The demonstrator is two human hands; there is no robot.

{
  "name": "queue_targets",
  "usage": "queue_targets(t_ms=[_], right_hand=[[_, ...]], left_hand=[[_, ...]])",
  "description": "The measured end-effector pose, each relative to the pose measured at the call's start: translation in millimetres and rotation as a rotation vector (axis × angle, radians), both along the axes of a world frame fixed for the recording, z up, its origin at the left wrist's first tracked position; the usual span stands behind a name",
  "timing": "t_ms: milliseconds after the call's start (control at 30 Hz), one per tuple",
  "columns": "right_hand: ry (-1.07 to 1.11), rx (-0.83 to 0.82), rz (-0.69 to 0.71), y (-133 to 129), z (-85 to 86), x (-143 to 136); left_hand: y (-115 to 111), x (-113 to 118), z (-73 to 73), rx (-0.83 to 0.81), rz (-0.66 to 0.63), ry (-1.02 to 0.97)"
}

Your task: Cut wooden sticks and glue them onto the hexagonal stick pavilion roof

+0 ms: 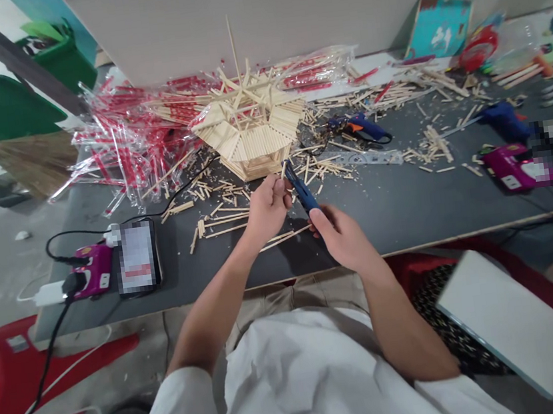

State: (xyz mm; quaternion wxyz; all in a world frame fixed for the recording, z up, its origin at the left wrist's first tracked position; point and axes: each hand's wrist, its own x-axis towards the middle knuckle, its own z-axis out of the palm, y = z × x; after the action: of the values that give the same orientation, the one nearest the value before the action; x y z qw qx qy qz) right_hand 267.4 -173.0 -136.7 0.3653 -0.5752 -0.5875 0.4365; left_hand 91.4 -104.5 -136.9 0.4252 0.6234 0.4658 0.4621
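Note:
My left hand (269, 209) is closed in a pinch on a short, thin wooden stick (283, 168), which points up beside the tool's tip. In my right hand (339, 234) is a slim blue hand cutter (301, 189) with a dark tip, tilted up and to the left; its jaws are too small to make out. Just beyond both hands stands a many-sided wooden stick model (259, 142) with a sloping slatted roof and one tall stick rising behind it. Loose sticks (226, 225) lie on the grey table beside and under my left hand.
Red-and-clear plastic wrappers (119, 139) heap at the back left. A blue glue gun (367, 127) lies right of the model near a clear ruler (374, 157); another glue gun (505, 120) is farther right. A phone (136, 258) and purple power socket (93, 270) sit at left.

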Motion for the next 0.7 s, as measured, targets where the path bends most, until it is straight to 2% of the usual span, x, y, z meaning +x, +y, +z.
queue_targets(t_ms=[300, 567, 700], right_hand=[[0.027, -0.028, 0.013, -2.9, 4.9, 2.0], [0.115, -0.068, 0.012, -5.2, 6.8, 2.0], [-0.06, 0.04, 0.007, -4.8, 7.7, 0.6]], left_hand=[[-6.9, 4.8, 1.1, 0.052, 0.0, 0.096], [-6.9, 7.9, -5.3, 0.08, -0.006, 0.04], [-6.6, 9.1, -6.1, 0.072, 0.002, 0.037]])
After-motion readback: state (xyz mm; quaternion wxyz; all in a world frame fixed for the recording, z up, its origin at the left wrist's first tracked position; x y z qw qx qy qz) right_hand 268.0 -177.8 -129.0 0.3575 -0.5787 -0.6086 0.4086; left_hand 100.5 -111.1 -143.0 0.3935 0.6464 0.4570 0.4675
